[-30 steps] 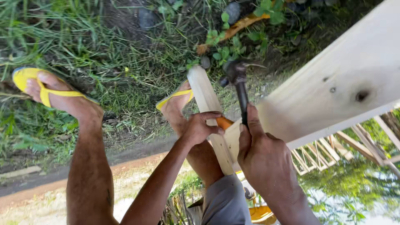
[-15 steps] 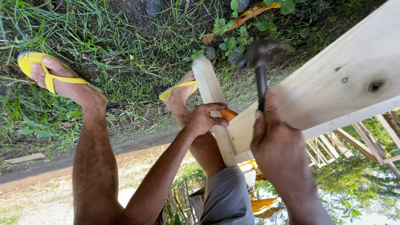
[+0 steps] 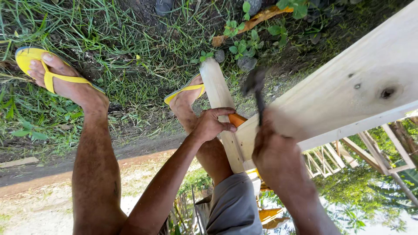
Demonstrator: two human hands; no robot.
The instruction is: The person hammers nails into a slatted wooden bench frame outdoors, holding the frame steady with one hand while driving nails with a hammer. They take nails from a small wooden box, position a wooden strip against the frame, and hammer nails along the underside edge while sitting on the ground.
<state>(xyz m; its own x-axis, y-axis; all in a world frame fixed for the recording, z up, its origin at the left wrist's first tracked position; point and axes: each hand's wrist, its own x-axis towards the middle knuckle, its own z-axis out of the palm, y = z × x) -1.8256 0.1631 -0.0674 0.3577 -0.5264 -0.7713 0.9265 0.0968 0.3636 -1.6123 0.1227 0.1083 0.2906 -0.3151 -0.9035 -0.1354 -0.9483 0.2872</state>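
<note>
From the head view I see the left hand [image 3: 213,125] gripping the narrow upright plank [image 3: 220,104] beside the wide board [image 3: 348,100]; the right hand [image 3: 276,152], against the board's near edge, is fisted around a blurred hammer [image 3: 257,93] raised over that board

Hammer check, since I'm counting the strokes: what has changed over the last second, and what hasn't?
The hammer in the right hand shifted: its head tipped over from left of the handle to nearly upright, and it is now blurred with motion. The left hand kept its grip on the narrow upright board beside the orange piece. The wide plank and both feet stayed put.
</note>
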